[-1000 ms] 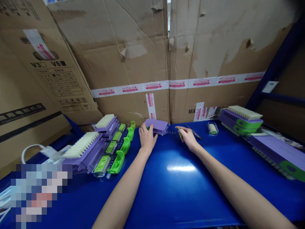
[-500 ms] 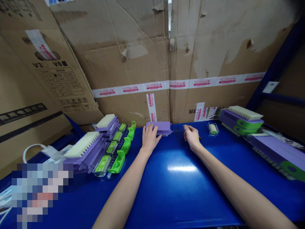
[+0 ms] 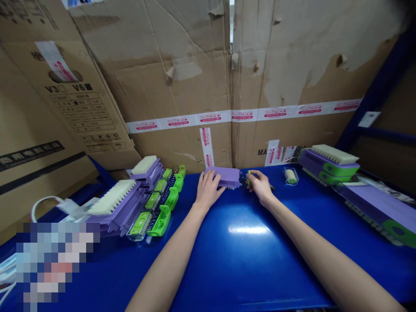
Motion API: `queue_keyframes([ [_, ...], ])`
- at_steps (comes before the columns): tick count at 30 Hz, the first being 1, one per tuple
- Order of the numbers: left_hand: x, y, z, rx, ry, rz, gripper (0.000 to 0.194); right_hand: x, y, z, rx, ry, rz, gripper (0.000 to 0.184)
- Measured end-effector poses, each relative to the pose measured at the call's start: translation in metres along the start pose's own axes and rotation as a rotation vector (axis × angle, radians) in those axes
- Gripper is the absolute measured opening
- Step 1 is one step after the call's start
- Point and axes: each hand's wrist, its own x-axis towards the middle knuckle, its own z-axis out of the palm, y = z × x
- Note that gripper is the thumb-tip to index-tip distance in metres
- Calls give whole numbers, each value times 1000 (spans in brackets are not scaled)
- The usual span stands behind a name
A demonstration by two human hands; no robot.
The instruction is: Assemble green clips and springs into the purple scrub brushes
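At the back middle of the blue tabletop, a purple plastic brush body (image 3: 228, 177) lies with its bristles underneath. My left hand (image 3: 209, 187) is on its left end, fingers over the top and thumb along the near side, holding it. My right hand (image 3: 260, 187) pinches a small green end piece (image 3: 249, 178) between thumb and fingers, just right of the brush body. A dark coil spring (image 3: 242, 178) shows in the gap between them; whether it joins both parts I cannot tell. Something dark, mostly hidden, pokes out behind my right hand.
At left, purple brush bodies with cream bristles (image 3: 112, 197) stand beside rows of green caps (image 3: 160, 221) and springs. A clear cap with a cream roller (image 3: 290, 176) sits right of my hand. Purple-green brushes (image 3: 338, 162) lie far right. Cardboard (image 3: 182, 91) walls the back.
The brush body has shifted slightly right and nearer with my left hand. My right hand has turned, showing more of the green piece; the gap with the spring is shorter.
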Motion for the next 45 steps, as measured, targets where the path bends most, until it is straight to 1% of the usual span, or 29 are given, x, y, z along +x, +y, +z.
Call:
queue_keyframes([
  [4,1,8,-2,-11,-1,70,32,-3,1,4,-71,-60,-46,35],
  [8,2,9,-2,-15,3,80,32,-1,3,3,-106,-101,-49,40],
  [12,2,7,-3,12,8,95,36,0,4,2,-189,-142,-77,45],
  [17,3,8,-7,20,2,105,39,-1,1,0,-191,-225,-118,40],
  [21,3,9,-8,24,-18,110,38,-1,2,1,-219,-208,-127,46],
  [24,4,7,-8,29,-29,123,41,-1,5,2,-248,-178,-117,53],
  [27,4,4,-8,1,-32,129,44,-2,6,3,-245,-147,-130,57],
  [30,3,1,-8,-44,26,117,53,-5,4,2,-307,-132,-225,57],
  [33,2,1,-9,-70,97,102,65,-11,-1,1,-397,-136,-418,54],
  [35,2,2,-9,-74,95,102,68,-16,-3,1,-443,-158,-547,53],
  [37,2,4,-8,-72,73,103,69,-19,-3,1,-470,-181,-623,53],
  [39,1,5,-7,-68,69,91,66,-20,-3,2,-469,-183,-637,55],
  [42,0,6,-4,-59,102,56,62,-19,-1,5,-407,-157,-600,58],
  [44,0,7,-3,-45,131,29,60,-19,-1,7,-367,-140,-581,54],
  [45,0,7,-2,-36,146,14,60,-20,-1,8,-355,-138,-585,49],
])
